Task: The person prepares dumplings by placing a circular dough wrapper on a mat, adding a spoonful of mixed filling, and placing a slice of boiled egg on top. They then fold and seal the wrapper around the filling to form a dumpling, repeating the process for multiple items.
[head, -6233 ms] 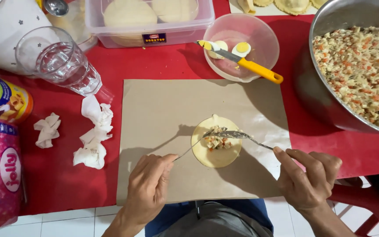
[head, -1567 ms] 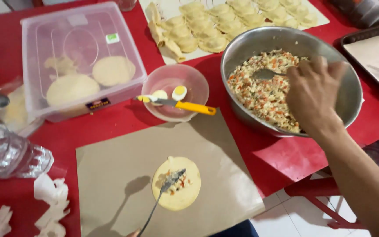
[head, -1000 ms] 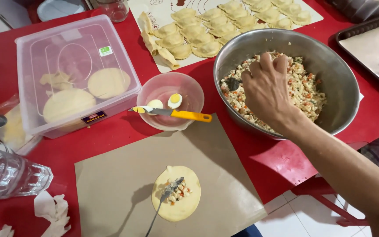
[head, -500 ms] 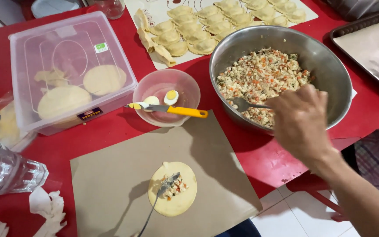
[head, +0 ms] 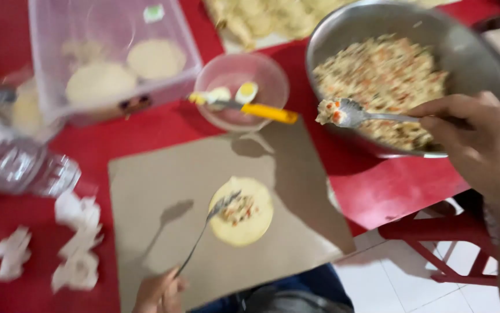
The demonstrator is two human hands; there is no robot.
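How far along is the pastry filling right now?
Done: folded pastries lie at the top, and the dough round already has some filling. In hand: right hand holds a loaded spoon over the steel bowl; left hand holds a fork on the round. Left: folding it, plus rounds in the plastic tub.

A bright red counter (head: 117,145) lies beyond the fingers (head: 435,110), under a tan brown sheet (head: 163,197) bearing a pale yellow dough round (head: 250,226). The silver spoon (head: 348,113) at the fingertips carries cream filling flecked orange, like the mix in the grey steel bowl (head: 464,52). Farther off, a clear pink bowl (head: 227,75) holds a yellow-handled tool (head: 264,112)
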